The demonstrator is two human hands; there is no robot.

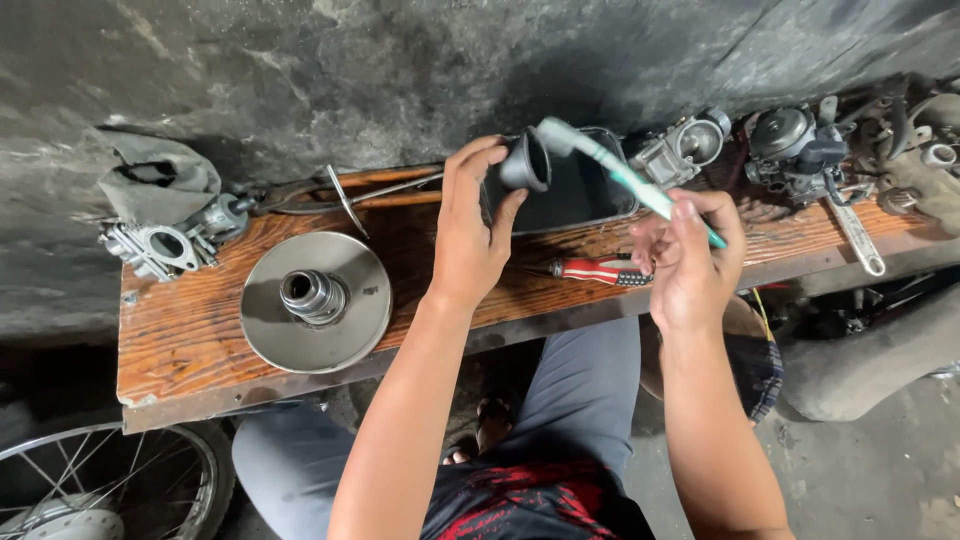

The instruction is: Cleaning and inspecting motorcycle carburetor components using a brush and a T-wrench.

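A person sat at a worn wooden plank surface [200, 340]. The left hand [468, 235] held a short black rubber tube [520, 168] in a closed grip, raised above a dark rectangular tray [590, 195]. The right hand [690, 265] pinched a green-and-white toothbrush [620, 175], its head touching the tube's mouth. A red-handled screwdriver [600, 271] lay between the hands. A round metal pulley disc [316, 300] rested to the left, near a grey carburettor [160, 245]

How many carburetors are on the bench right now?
3: one carburetor at the left end, one beyond the toothbrush, one further right. Clutter at the far right may hide more.
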